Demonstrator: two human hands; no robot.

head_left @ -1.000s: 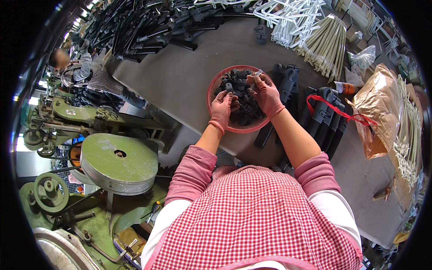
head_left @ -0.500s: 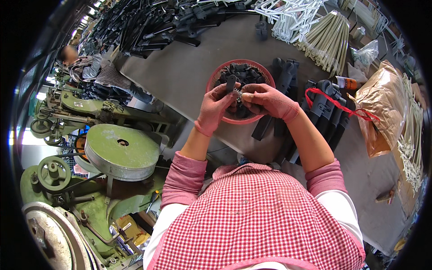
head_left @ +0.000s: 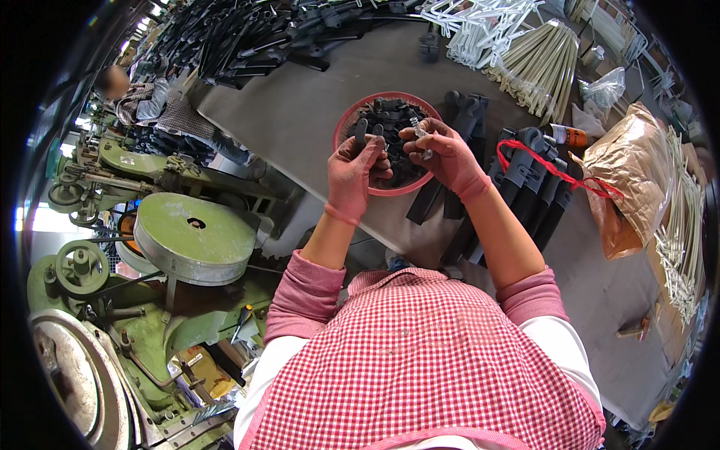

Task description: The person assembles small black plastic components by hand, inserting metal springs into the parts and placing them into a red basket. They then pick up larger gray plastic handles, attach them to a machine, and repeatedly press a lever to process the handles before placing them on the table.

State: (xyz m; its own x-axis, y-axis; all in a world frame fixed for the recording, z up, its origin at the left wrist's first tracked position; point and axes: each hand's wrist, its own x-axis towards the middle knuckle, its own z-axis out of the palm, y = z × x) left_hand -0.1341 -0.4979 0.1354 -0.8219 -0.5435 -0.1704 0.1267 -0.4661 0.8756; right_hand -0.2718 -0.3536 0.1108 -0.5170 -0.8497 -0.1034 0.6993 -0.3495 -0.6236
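Observation:
My left hand [head_left: 352, 174], in a pink work glove, is closed on a small black plastic part [head_left: 361, 132] whose rounded end sticks up past the fingers. Pinched in my gloved right hand [head_left: 448, 159] is a small shiny, spring-like piece [head_left: 417, 127]; its exact kind is too small to tell. A little space separates the two hands. Both are above the near side of a round red basket [head_left: 338, 129], which holds many loose black parts [head_left: 391, 112] and stands on the grey-brown table. My hands hide part of its contents.
Black tubular parts [head_left: 517, 176] lie right of the basket, some tied with red cord [head_left: 544, 163]. Beyond are pale rods [head_left: 544, 67], white wire pieces [head_left: 480, 34] and a black heap [head_left: 262, 37]. Brown paper [head_left: 626, 180] lies right. Left stand a green machine [head_left: 196, 232] and another person [head_left: 154, 105].
My hands have moved apart; before, they met over the basket. The shiny piece has moved away from the left hand with the right fingers. The whole view has shifted slightly.

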